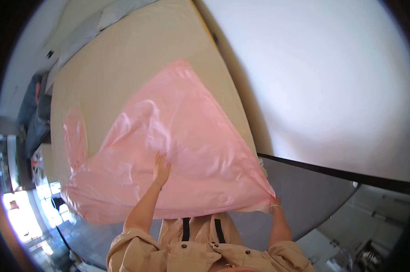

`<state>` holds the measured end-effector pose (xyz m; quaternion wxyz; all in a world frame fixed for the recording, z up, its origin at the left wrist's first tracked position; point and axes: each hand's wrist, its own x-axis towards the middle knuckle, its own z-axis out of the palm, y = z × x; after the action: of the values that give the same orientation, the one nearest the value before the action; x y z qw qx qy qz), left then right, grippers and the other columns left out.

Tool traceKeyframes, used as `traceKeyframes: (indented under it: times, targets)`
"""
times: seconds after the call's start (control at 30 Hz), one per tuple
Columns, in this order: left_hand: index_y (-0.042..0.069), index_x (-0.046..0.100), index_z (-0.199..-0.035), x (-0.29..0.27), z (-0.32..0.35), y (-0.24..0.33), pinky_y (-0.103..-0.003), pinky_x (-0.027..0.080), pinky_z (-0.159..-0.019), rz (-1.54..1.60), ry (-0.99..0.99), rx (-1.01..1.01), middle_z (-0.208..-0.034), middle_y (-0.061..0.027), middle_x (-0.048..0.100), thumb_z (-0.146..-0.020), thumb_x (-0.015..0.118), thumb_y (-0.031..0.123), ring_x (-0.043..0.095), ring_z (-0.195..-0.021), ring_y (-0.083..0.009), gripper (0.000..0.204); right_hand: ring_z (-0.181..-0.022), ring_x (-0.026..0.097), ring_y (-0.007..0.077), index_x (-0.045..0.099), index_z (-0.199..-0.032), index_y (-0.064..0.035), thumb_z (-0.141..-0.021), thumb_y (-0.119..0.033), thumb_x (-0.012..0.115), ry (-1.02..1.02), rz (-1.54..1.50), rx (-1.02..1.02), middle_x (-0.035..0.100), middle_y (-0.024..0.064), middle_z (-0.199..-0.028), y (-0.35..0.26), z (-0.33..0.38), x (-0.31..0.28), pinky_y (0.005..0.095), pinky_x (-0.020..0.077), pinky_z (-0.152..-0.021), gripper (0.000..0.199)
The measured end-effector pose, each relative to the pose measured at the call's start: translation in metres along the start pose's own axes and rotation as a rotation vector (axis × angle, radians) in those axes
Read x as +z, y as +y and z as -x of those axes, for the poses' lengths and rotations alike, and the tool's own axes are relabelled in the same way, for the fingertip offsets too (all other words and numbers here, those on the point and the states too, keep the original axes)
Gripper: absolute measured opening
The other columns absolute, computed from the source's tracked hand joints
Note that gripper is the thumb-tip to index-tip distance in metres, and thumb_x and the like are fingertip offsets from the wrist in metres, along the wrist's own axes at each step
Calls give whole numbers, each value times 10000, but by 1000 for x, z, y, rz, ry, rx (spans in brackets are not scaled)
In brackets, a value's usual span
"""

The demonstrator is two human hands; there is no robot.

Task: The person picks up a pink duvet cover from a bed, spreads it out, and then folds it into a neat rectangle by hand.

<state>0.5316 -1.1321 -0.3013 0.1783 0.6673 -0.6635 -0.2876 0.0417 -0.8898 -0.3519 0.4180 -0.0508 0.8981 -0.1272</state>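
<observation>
A glossy pink sheet (pixel 200 149) lies spread and wrinkled over the near half of a bed with a beige top (pixel 159 34). Its far end narrows to a blurred point, and a twisted strip of the same pink stands apart on the left. My left hand (pixel 161 169) rests on the middle of the sheet, fingers stretched out, holding nothing. At the bed's near right corner, my right hand (pixel 275 202) is closed around the gathered corner of the sheet; its fingertips are partly hidden.
A white wall (pixel 336 81) with a dark strip (pixel 341 171) along its bottom runs down the right side. Below it lies grey floor (pixel 300 195). Grey fabric (pixel 84 34) lines the bed's far left edge. Bright windows (pixel 23 217) stand at the left.
</observation>
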Motion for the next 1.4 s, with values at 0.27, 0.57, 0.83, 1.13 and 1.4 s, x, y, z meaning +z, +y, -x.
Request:
traceKeyframes:
  times: [0.27,0.57,0.83,1.13,1.4]
  targets:
    - [50,559,-919,-59,226,-139,-367,331,-921,-12,160,-734,-1147,-188,433,-734,566,176,396,-1097,-311,225,-919,555,254,500,-1071,21,-744,-157,546,-83,122,-290,551,184,-1027,-3,4,85,331,433,-766,375]
    - [87,594,-922,-84,424,-256,-359,360,-905,223,306,-1036,-1147,-167,453,-715,590,268,437,-1055,-313,275,-822,580,208,537,-1007,0,-694,-55,550,-279,316,-877,604,133,-891,-52,179,270,311,454,-743,318]
    - [48,601,-919,-188,558,-362,-351,420,-835,494,305,-1326,-964,-175,566,-713,589,258,512,-971,-310,295,-606,564,121,614,-776,-20,-793,-80,501,-788,761,-1057,618,57,-721,31,381,390,258,469,-576,129]
    - [63,475,-1106,-288,587,-475,-376,404,-873,416,366,-1576,-1165,-163,446,-725,608,281,470,-1045,-310,459,-702,590,130,602,-778,-14,-813,-117,517,-1042,867,-894,630,68,-760,35,501,486,256,470,-642,138]
    - [52,478,-1116,-431,469,-636,-362,390,-876,338,579,-1291,-1132,-162,483,-674,655,343,452,-1073,-293,559,-602,547,118,577,-726,-22,-861,-246,470,-914,726,-817,622,80,-699,0,597,540,256,455,-588,282]
